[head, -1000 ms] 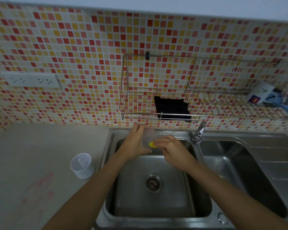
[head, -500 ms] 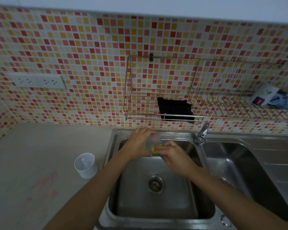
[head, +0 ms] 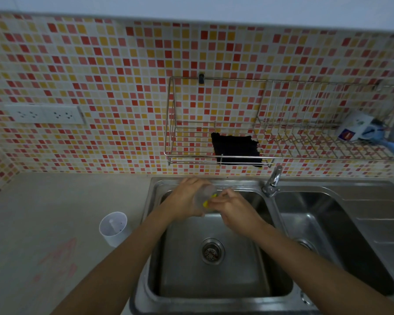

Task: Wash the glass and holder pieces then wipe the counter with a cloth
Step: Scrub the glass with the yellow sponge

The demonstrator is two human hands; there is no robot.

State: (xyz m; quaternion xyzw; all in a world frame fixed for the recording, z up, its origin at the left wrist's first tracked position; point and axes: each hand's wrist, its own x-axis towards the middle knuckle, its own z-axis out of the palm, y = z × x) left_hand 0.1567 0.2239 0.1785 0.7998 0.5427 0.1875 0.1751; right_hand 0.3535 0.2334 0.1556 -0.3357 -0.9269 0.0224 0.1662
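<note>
Nearest: steel sink point(head: 143, 237), left basin, drain strainer point(head: 212, 251) in its floor, two bare forearms reaching across from the near side. Above the far half of that basin: left hand point(head: 187, 196), fingers curled round a clear glass point(head: 204, 193), held off the basin floor and apparently tipped with its mouth toward the right. Just beside it, touching: right hand point(head: 234, 208), fingers pinched on a small yellow scrubber point(head: 206, 203) pressed at or into the mouth. Step in hand, as judged: scrubbing the glass, the opening part of the task, with holder pieces and counter wipe not yet done. Next move, as judged: working the scrubber round the inner wall, then rinsing, calling for a firm left grip on a wet, slippery wall and a shift toward the tap point(head: 273, 180) at the basin's far right corner; no stream of water discernible there. Glass itself: transparent, thin-looking, blurred, exact rim and tilt hard to fix. Left of the sink, on the counter point(head: 32, 201): white cup-shaped holder piece point(head: 114, 228), upright, open end up, a central post inside, well apart from both hands; pink smears point(head: 59, 258) nearer on the same surface. Farthest: wire rack point(head: 191, 153) on the tiled wall, black cloth point(head: 236, 151) draped over its front rail above the basin, likely meant for the wipe.
</note>
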